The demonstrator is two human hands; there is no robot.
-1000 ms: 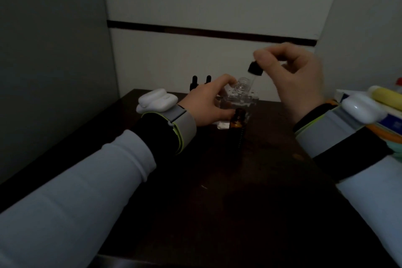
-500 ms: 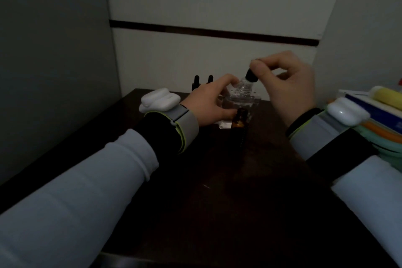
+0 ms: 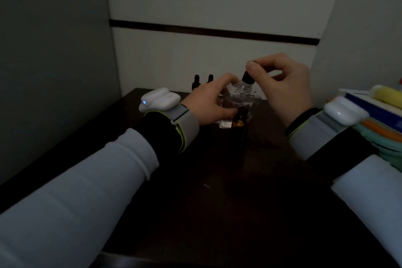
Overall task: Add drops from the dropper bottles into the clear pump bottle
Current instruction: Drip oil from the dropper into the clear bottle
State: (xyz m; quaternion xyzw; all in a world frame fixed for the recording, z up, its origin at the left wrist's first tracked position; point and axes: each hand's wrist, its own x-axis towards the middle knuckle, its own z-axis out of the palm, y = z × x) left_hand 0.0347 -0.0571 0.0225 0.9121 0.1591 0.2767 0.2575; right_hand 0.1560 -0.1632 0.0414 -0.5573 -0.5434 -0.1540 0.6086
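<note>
A clear pump bottle (image 3: 240, 95) stands uncapped at the back of the dark table (image 3: 217, 202). My left hand (image 3: 208, 102) grips its left side. My right hand (image 3: 282, 87) pinches a black dropper cap (image 3: 248, 77) between thumb and forefinger, right at the clear bottle's open neck. An open amber dropper bottle (image 3: 239, 118) stands just in front of the clear bottle. Two more black dropper tops (image 3: 203, 79) show behind my left hand, by the wall.
A stack of coloured books and folders (image 3: 378, 119) with a yellow object on top lies at the right edge. Walls close in at the left, back and right. A ribbed black pump part (image 3: 243, 136) lies in front of the amber bottle.
My right hand has come down and to the left with the dropper, from above the clear bottle to its neck. The left hand has stayed on the bottle.
</note>
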